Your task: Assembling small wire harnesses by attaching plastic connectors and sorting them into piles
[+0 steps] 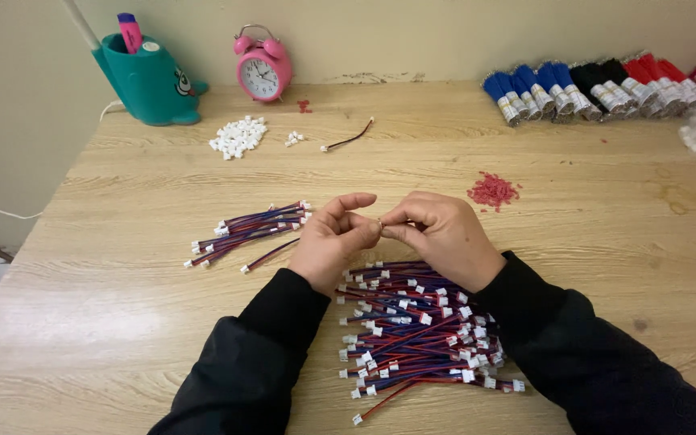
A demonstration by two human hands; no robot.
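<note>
Fingertips are pinched together above the tabletop; a small wire end is gripped between the left hand and the right hand, held up close for fine work; the big heap of red-and-blue leads is kept just beneath, a smaller bundle set aside leftward; the gripped piece itself is mostly hidden by fingers; white connectors are heaped near the pink clock.
</note>
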